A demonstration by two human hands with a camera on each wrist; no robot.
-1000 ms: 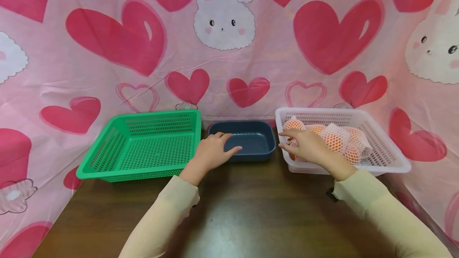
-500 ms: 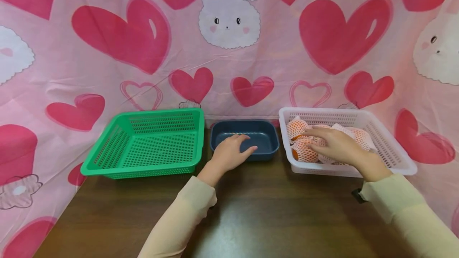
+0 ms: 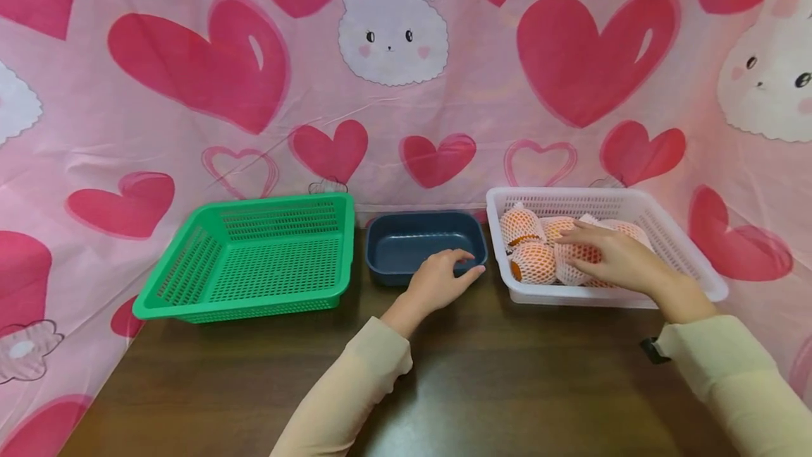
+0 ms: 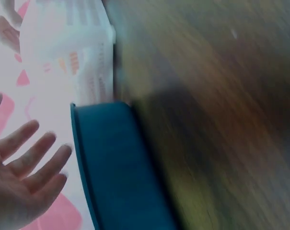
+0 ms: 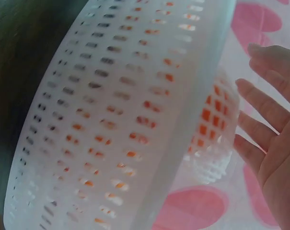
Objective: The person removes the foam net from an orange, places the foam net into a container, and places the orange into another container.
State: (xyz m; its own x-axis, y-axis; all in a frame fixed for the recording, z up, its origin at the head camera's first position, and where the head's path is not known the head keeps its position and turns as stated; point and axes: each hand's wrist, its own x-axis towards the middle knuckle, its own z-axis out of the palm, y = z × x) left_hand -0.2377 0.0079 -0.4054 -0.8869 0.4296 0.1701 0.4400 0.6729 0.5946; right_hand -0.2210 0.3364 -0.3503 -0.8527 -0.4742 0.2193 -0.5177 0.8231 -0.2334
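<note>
My left hand [image 3: 444, 279] hovers with relaxed fingers over the front right rim of the dark blue tub [image 3: 406, 242], holding nothing. In the left wrist view, this hand [image 4: 20, 187] has its fingers spread beside the tub's wall [image 4: 118, 167]. Over the white basket [image 3: 545, 295] hangs my right hand [image 3: 624, 263], its fingers loosely bent above several orange, round fruits [image 3: 534, 264] in white foam nets. Seen from the right wrist, the right hand [image 5: 276, 129] has its fingertips right beside a netted fruit [image 5: 214, 120]. Part of the fruit is hidden beneath that hand.
A green slotted basket [image 3: 279, 270] stands at the left with nothing in it. The tub sits between both baskets on a brown wooden table [image 3: 507, 379]. A pink cloth [image 3: 482, 97] with hearts and rabbits hangs close behind them.
My left hand has moved right, from the tub's left side to its front right corner. My right hand has shifted right from the white basket's left end, uncovering netted fruits there.
</note>
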